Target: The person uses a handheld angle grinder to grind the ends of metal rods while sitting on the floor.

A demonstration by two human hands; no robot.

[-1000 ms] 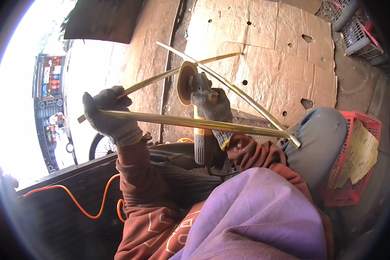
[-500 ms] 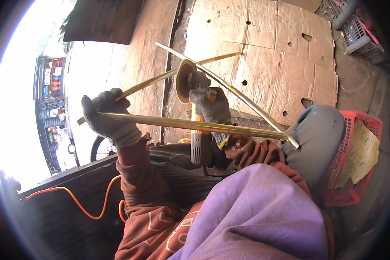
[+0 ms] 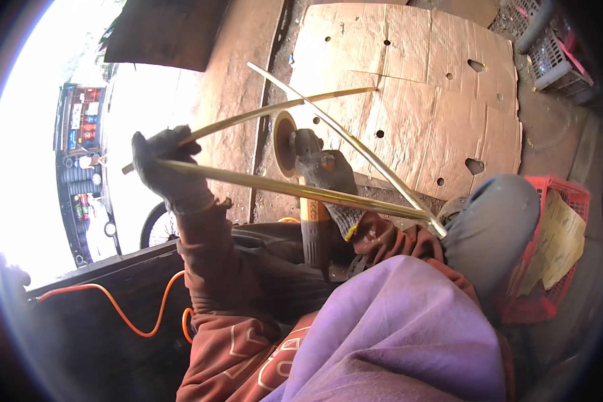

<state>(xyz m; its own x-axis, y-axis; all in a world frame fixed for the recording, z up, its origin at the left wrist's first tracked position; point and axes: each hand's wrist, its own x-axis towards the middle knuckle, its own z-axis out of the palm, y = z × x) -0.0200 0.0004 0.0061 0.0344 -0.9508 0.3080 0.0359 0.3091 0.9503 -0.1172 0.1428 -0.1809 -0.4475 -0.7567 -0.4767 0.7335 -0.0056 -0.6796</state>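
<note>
My left hand (image 3: 169,173), in a dark grey work glove, is closed around the left end of a frame of gold-coloured metal tubes (image 3: 295,190). Its tubes form a rough triangle, and two of them cross at the far side. The lower right corner of the frame reaches my bent knee. In my gloved right hand (image 3: 331,171) is an angle grinder (image 3: 310,234), gripped near its head with the body pointing down toward my lap. The round tan disc (image 3: 285,144) stands nearly edge-on inside the triangle, below the crossing. I cannot tell whether it is spinning.
Flattened cardboard (image 3: 415,100) with holes lies on the ground ahead. A red plastic crate (image 3: 532,308) holding brown paper stands right of my knee. Grey crates (image 3: 549,63) are at the far right. An orange cable (image 3: 114,305) runs at lower left; a wheel (image 3: 159,228) shows behind.
The grinder's disc has dropped from the tube crossing to just below it. The frame has tilted a little, its lower right corner shifting left and down. Both hands keep their hold.
</note>
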